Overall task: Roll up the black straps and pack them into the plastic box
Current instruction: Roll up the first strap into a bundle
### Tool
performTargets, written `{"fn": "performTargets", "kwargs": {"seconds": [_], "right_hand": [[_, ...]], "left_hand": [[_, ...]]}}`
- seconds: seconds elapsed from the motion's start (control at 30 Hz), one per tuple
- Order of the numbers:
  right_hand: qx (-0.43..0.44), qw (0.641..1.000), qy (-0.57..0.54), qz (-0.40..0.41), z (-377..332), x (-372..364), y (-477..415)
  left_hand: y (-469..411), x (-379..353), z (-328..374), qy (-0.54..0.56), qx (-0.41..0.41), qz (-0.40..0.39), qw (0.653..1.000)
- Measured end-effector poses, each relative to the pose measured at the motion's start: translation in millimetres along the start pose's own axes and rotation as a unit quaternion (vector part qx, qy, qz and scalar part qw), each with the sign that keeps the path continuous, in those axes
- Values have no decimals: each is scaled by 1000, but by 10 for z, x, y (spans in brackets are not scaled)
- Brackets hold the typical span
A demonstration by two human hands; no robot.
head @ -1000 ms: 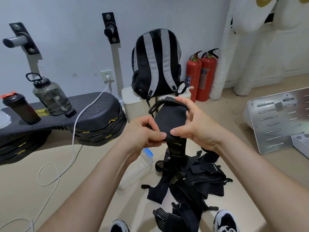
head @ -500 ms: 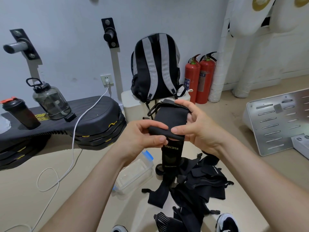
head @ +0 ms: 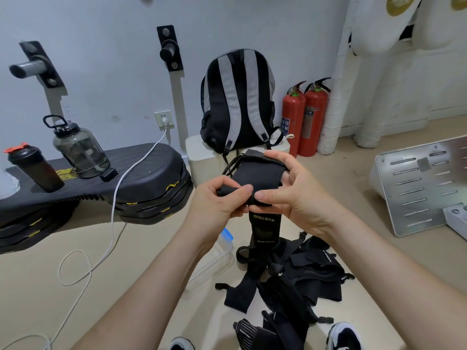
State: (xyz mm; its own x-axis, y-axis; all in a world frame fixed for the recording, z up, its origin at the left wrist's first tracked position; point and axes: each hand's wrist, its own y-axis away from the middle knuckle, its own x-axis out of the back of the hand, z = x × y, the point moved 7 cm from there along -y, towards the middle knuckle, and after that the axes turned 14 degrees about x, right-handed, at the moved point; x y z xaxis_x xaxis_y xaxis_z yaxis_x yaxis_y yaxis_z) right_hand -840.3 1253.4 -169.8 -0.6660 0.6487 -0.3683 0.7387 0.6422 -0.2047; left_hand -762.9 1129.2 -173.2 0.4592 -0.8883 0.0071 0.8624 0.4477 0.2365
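I hold a black strap (head: 255, 176) up in front of me with both hands. My left hand (head: 217, 200) pinches the left side of a small rolled part at its near end, and my right hand (head: 290, 185) pinches the roll's right side while its fingers reach over the strap's far end. The strap's printed tail (head: 264, 231) hangs down to a pile of black straps (head: 303, 276) on the floor. A clear plastic box (head: 217, 263) with a blue clip lies on the floor, partly hidden by my left forearm.
Black stacked step boards (head: 141, 183) at left carry two bottles (head: 78, 147). A white cable (head: 111, 223) runs from a wall socket across the floor. A backpack (head: 237, 102), two red extinguishers (head: 303, 117) and a metal plate (head: 424, 188) stand behind. My shoes (head: 343, 337) are at the bottom edge.
The roll at the strap's near end has grown thicker under my thumbs, and more of the printed tail shows below my hands. The view has tilted down slightly.
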Motion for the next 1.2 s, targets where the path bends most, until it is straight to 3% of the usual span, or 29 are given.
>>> {"fn": "performTargets", "kwargs": {"seconds": [0.2,0.33,0.53,0.7,0.97,1.2], "right_hand": [[13,994,99,34,3,95,-5],[19,997,51,60,-57,130,-12],[1,999,21,50,-36,70,9],[20,998,39,52,-43,98,1],[28,997,42,62,-53,55,22],[40,991,108,69,-16,81,0]], "left_hand": [[25,-2,30,-4,-9,-11,1000],[60,-9,97,-30,-20,-103,994],[30,-5,58,-5,-13,-109,994],[4,9,4,-22,-7,-77,997],[-4,-59,-92,74,42,-36,996],[-2,26,-60,-28,54,47,997]]}}
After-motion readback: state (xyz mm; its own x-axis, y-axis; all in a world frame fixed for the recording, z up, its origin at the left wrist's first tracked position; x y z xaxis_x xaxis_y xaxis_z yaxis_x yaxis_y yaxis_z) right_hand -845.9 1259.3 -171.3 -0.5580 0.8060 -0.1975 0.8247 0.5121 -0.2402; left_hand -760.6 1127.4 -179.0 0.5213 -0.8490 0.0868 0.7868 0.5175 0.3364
